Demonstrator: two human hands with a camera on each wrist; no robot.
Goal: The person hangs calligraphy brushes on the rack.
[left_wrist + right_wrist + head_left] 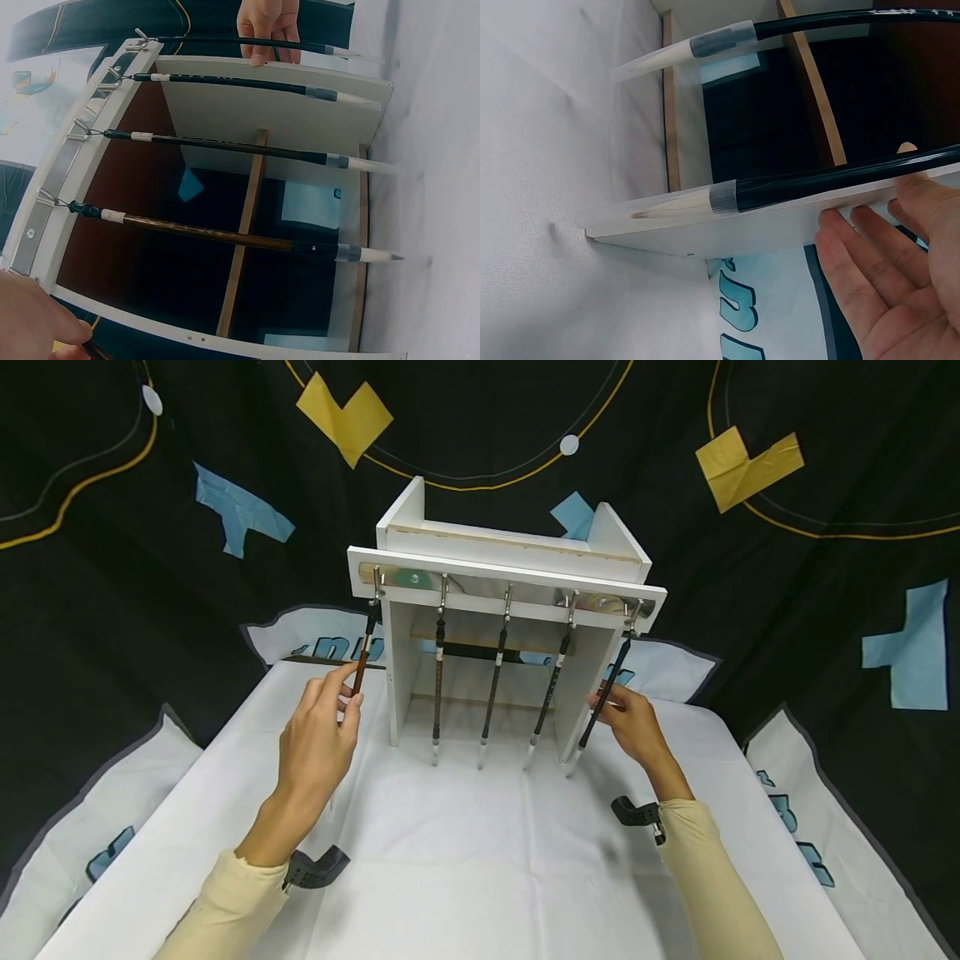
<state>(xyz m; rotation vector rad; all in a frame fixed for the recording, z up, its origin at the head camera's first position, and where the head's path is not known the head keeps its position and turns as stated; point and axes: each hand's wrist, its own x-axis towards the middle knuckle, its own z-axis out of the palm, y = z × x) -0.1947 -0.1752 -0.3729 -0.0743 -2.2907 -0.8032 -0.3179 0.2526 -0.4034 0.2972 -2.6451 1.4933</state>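
A white wooden rack (510, 570) carries a row of hanging writing brushes on metal hooks. My left hand (318, 735) pinches the brown handle of the leftmost brush (365, 652), whose top end is at its hook; the hand hides its lower part. At the other end, my right hand (630, 718) is beside the rightmost black brush (604, 693). In the right wrist view, its fingers (870, 255) extend, relaxed, to the rack's side panel, with the thumb by the brush handle. Clear caps cover the tips of the brushes between, such as the brown-handled brush (202, 231).
The rack stands on a white-clothed table (450, 877). A black curtain (480, 410) with yellow and blue patches hangs behind. White printed cloth borders (667, 668) lie around the table. Black wrist mounts (318, 868) sit on both forearms.
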